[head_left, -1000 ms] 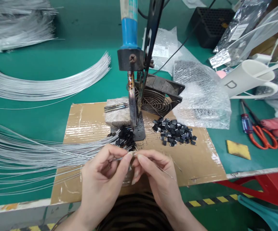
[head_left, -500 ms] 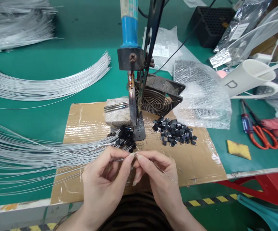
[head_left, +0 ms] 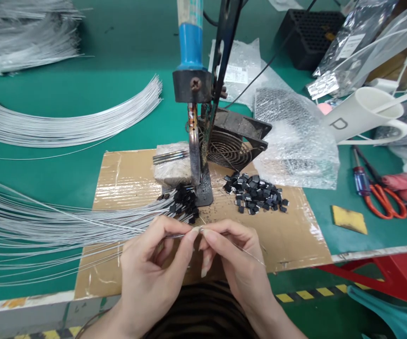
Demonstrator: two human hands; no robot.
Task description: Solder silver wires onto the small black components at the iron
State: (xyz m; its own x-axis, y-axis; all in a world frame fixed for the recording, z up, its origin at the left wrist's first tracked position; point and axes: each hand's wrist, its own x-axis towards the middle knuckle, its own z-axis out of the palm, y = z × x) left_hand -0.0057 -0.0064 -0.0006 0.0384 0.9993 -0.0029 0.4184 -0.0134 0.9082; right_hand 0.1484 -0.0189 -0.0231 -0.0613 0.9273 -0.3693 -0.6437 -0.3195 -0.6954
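My left hand (head_left: 154, 273) is closed in a pinch on a thin grey wire (head_left: 175, 235), thumb against forefinger. Opposite it, almost touching, my right hand (head_left: 242, 259) pinches a thin wire too, whose tail (head_left: 251, 255) runs out over the hand. Fingertips hide where the wires come together. Just beyond my left hand lies a bundle of grey wires (head_left: 65, 219) with small black connectors (head_left: 185, 200) on their ends. A loose pile of small black pieces (head_left: 256, 194) sits beyond my right hand. Both hands are above the cardboard sheet (head_left: 295, 235).
A blue-handled soldering iron (head_left: 190, 44) hangs from a stand, tip down, beyond my hands. Behind it stands a fan (head_left: 231, 146). To the right are a yellow sponge (head_left: 349, 220), orange-handled scissors (head_left: 383, 202) and a white mug (head_left: 362, 115). Another wire bundle (head_left: 76, 129) lies at the left.
Both hands keep their pinch. My right hand has shifted slightly right and its lower fingers have moved a little; the wire tail has shifted with it.
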